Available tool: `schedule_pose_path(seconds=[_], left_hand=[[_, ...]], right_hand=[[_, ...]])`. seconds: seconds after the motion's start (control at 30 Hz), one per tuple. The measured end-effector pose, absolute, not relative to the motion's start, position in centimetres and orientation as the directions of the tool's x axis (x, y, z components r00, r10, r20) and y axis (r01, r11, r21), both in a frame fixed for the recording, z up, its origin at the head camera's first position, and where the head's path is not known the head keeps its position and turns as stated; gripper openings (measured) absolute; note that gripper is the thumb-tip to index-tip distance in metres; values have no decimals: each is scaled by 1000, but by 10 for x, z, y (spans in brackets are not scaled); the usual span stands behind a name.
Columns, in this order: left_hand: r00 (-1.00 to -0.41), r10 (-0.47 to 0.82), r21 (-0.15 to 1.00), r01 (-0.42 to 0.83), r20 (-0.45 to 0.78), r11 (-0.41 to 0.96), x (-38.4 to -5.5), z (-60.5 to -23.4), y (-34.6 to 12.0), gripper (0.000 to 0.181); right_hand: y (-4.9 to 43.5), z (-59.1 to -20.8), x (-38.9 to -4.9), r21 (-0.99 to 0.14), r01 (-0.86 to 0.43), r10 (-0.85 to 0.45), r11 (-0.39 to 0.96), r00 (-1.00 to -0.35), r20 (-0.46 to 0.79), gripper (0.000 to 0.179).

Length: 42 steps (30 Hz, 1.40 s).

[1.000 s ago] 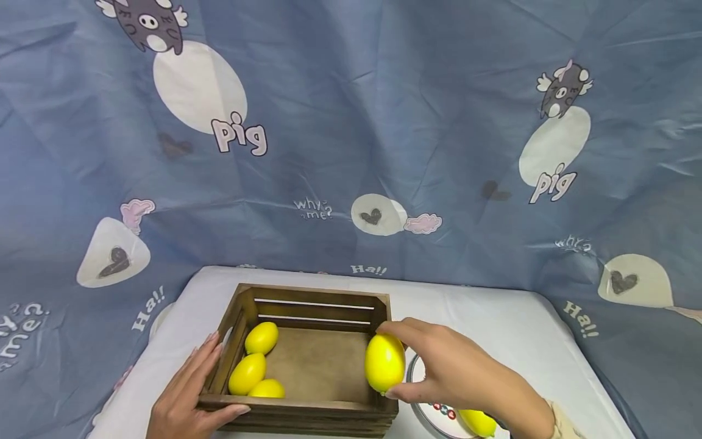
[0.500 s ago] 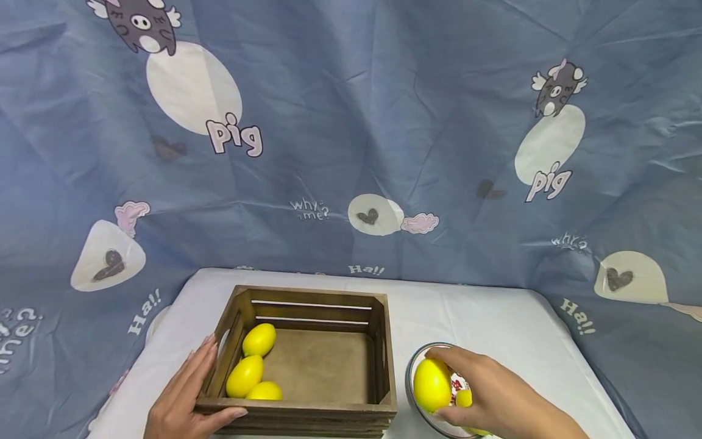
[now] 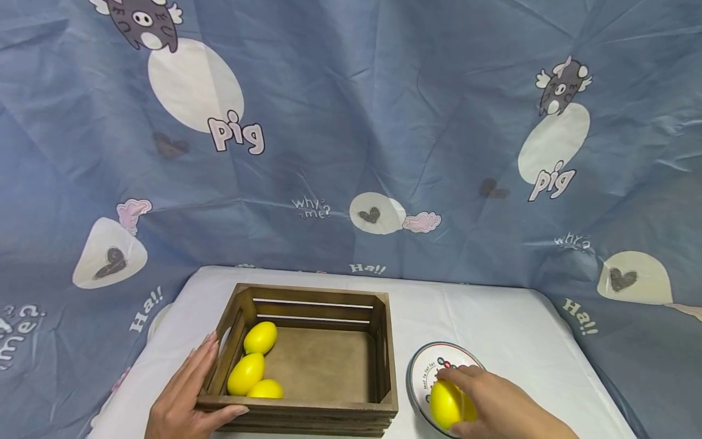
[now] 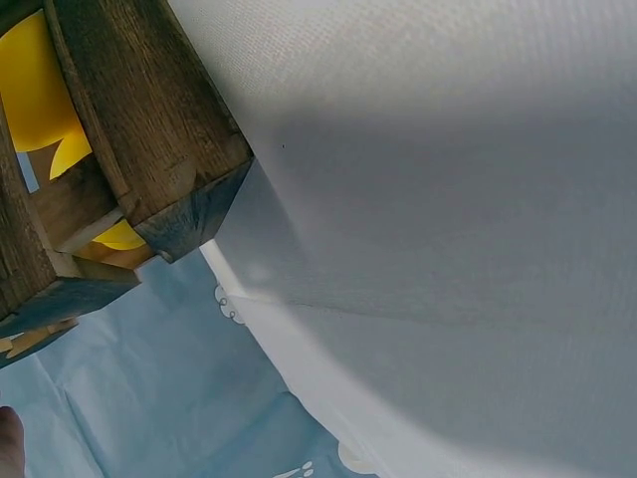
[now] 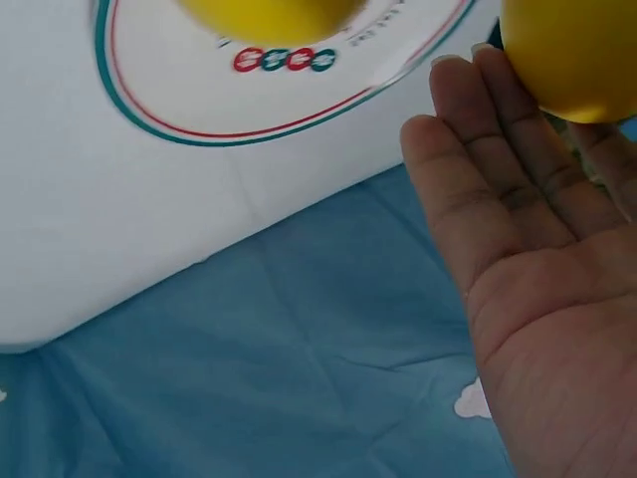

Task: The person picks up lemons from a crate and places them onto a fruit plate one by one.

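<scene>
A brown slatted wooden crate [image 3: 323, 405] stands on the white-covered table, with yellow lemons [image 3: 260, 338] along its left side. My left hand [image 3: 183, 393] rests at its front left corner, fingers stretched along the left side and thumb on the front rim. To the right, my right hand [image 3: 496, 402] pinches a lemon [image 3: 444, 403] between thumb and fingers, low over a round white plate [image 3: 423, 360]. A second lemon [image 3: 470, 410] shows behind it, partly hidden by the hand. In the right wrist view the held lemon [image 5: 577, 55] is at the fingertips.
A blue cloth [image 3: 460, 152] with printed pigs and hearts hangs behind the table and down its sides. The white tabletop [image 3: 471, 311] extends behind the plate. In the left wrist view, the crate's corner [image 4: 184, 189] stands close to the table edge.
My right hand has carried the lemon from the crate's right end rightward and down to the plate. My left hand and the lemons in the crate have stayed in place.
</scene>
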<state>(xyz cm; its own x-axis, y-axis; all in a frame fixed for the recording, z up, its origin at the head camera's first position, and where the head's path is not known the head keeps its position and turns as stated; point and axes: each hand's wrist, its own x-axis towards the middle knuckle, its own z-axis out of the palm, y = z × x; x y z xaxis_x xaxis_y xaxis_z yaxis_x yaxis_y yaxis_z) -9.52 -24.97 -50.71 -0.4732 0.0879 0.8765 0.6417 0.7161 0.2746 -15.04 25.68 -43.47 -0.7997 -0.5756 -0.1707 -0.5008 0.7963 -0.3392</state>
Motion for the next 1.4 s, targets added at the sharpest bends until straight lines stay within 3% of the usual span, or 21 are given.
schedule_pose_path(seconds=[0.73, 1.03, 1.4], left_hand=[[-457, 77, 276, 654, 886, 704, -92, -496, -242, 99], [-481, 78, 291, 644, 873, 708, -95, -506, -249, 99], [-511, 72, 313, 625, 856, 715, -93, -510, -251, 99]], right_hand=[[260, -456, -166, -291, -511, -581, 809, -770, -264, 71], [263, -460, -170, -309, -518, -595, 798, -759, -265, 62], [262, -468, -169, -309, -501, -582, 809, -760, -290, 71]])
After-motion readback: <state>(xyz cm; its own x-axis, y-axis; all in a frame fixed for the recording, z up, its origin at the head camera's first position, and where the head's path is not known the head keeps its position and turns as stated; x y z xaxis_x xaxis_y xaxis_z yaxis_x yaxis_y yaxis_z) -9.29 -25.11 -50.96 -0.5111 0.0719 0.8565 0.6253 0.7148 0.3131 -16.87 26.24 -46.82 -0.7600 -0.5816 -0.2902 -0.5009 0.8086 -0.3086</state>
